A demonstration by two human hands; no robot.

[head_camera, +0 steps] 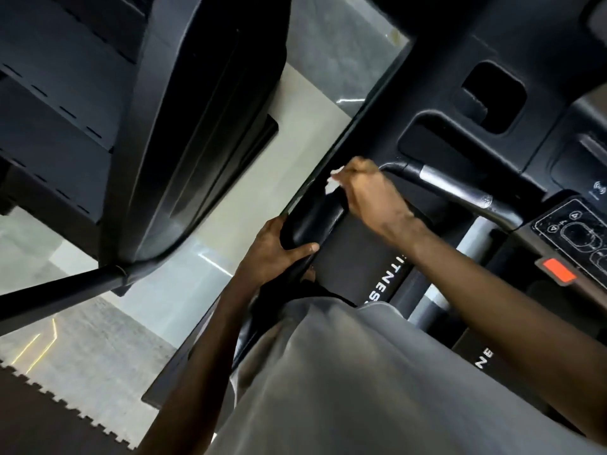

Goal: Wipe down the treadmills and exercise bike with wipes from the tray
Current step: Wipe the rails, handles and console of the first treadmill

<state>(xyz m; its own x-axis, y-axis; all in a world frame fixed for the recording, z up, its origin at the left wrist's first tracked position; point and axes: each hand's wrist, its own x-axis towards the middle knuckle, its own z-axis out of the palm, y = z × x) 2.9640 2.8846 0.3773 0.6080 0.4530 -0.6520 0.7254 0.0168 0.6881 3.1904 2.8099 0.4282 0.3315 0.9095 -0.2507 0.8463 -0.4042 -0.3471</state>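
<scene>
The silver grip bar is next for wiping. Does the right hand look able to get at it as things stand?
Probably yes. The right hand, holding the wipe on the side rail, is right beside the grip bar, with nothing between them.

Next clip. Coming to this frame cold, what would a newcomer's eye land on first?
At centre, the right hand holds a crumpled white wipe against the black padded treadmill handrail, while the left hand grips the rail's near end just below. At the right edge, a red stop tab stands out beneath the control panel. Another dark machine fills the upper left.
</scene>
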